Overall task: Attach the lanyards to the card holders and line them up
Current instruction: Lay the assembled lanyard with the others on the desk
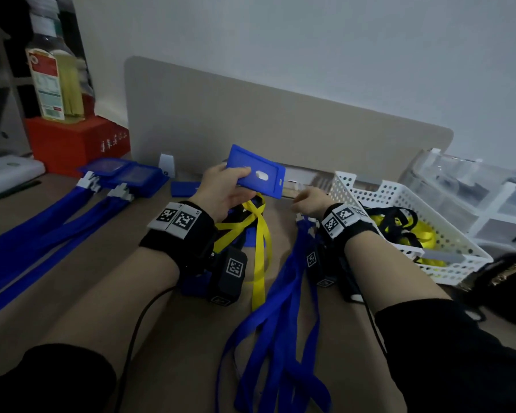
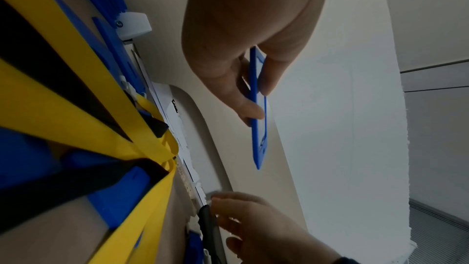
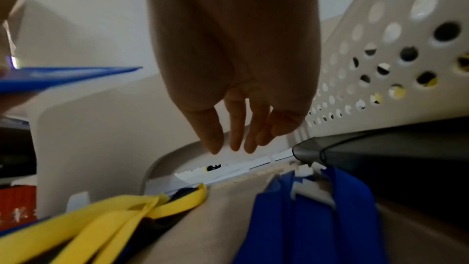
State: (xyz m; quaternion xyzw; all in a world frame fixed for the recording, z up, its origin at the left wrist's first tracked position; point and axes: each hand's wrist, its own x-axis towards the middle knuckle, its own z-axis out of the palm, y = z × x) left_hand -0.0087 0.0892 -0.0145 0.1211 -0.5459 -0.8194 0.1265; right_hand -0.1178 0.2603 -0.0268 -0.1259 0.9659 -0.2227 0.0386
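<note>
My left hand (image 1: 221,192) pinches a blue card holder (image 1: 258,172) by its near edge and holds it tilted above the desk; the left wrist view shows that card holder (image 2: 259,119) edge-on between thumb and fingers. My right hand (image 1: 309,201) hovers just right of it with straight, relaxed fingers (image 3: 236,138) and nothing in it. Under the right wrist lies a bundle of blue lanyards (image 1: 283,308) with white clips (image 3: 312,190). Yellow lanyards (image 1: 259,242) lie under the left hand. Two finished blue holders with lanyards (image 1: 122,177) lie at the far left.
A white perforated basket (image 1: 447,242) holding yellow and black lanyards stands at the right, beside clear plastic drawers (image 1: 474,192). A beige divider panel (image 1: 280,123) closes off the back. A red box (image 1: 75,144) and an oil bottle (image 1: 54,70) stand back left. A dark bag (image 1: 504,275) lies at the right edge.
</note>
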